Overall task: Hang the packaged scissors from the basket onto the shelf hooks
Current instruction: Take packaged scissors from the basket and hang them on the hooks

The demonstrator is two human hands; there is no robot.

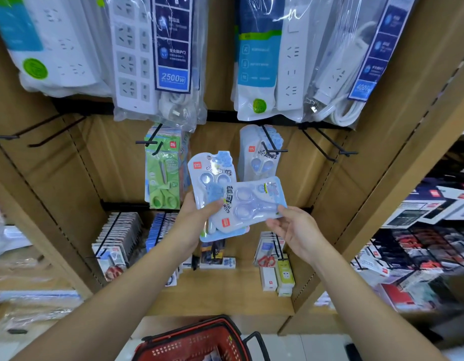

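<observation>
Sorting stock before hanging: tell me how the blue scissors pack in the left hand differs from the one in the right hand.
The left-hand pack stands upright, red logo at top left; the right-hand pack lies sideways, logo at lower left. The right-hand pack overlaps the left-hand pack's front. The left hand grips its pack from below; the right hand pinches its pack's right edge. Both are pale blue scissors packs.

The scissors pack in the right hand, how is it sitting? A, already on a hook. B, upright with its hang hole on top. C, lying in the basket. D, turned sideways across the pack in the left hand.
D: the right hand pinches the scissors pack by its edge, turned sideways, overlapping the upright pack held by the left hand.
</observation>
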